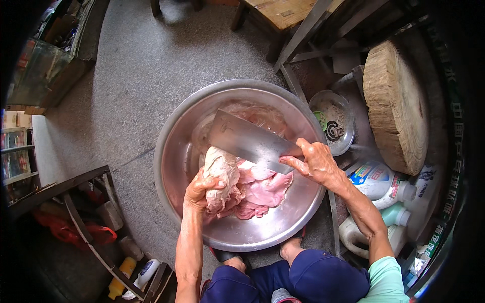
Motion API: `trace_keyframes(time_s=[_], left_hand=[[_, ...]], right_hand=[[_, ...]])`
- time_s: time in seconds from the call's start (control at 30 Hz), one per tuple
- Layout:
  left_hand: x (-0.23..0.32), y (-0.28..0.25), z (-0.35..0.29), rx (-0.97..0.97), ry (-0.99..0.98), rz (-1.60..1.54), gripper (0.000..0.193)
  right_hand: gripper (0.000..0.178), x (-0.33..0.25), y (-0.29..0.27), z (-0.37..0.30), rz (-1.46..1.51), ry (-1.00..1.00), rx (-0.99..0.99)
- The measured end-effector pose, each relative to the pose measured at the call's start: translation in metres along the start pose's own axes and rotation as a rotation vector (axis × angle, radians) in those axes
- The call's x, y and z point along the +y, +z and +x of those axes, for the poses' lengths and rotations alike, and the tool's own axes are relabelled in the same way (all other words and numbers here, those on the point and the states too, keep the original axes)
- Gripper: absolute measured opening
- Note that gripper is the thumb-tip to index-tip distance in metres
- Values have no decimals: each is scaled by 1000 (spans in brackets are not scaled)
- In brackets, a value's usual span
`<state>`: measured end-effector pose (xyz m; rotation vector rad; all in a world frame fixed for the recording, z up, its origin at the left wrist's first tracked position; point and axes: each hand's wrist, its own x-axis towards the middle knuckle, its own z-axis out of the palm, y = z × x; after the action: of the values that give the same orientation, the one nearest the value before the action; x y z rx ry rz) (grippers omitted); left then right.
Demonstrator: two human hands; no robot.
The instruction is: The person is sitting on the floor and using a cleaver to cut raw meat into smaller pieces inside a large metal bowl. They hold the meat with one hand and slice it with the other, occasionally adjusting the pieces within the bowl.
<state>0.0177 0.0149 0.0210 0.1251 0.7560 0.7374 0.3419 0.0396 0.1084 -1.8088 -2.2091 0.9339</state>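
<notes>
A wide metal basin [174,202] stands on the floor between my feet. In it lies a heap of pink, folded raw meat [262,189], pale and wrinkled at its left end. My left hand [204,189] is closed round that pale end, thumb on top. Across the basin my right hand [313,160] grips the handle of a cleaver [247,139]. The broad blade slants up to the left, over the upper edge of the meat; whether it touches the meat I cannot tell. Behind the blade, something clear and glossy [262,113] lies in the basin, its kind unclear.
To the right are a thick round wooden chopping block [394,108], a clear plastic bowl [341,136] with small items, and several plastic jugs [371,182]. A wooden stool [280,12] stands at the top. Lower left, a shelf frame [88,235] holds bottles and a red bag [70,235].
</notes>
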Motion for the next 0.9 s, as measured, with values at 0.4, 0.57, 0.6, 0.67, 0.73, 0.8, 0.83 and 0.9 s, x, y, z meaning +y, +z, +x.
trace_keyframes(time_s=[0.4,0.57,0.6,0.67,0.73,0.8,0.83,0.9], left_hand=[[0,5,1,39,50,1,72],[9,12,6,80,45,221,61],[11,19,7,98,41,258,58],[10,32,9,133,70,257,42],[9,19,9,136,-1,299,43],[3,18,11,168,52,281,46],[1,22,12,166,80,226,48],[1,24,11,167,96,156,54]], right_hand=[[44,13,0,1,92,64,89],[41,-7,-7,-7,51,56,31],[41,-10,-8,-9,81,31,30],[39,-19,-9,-13,139,-17,28],[38,-33,-10,-13,89,-75,7],[37,-40,-10,-14,-40,-54,-74],[37,-36,-3,-15,-65,-43,-106],[38,-25,2,-13,-29,-50,-61]])
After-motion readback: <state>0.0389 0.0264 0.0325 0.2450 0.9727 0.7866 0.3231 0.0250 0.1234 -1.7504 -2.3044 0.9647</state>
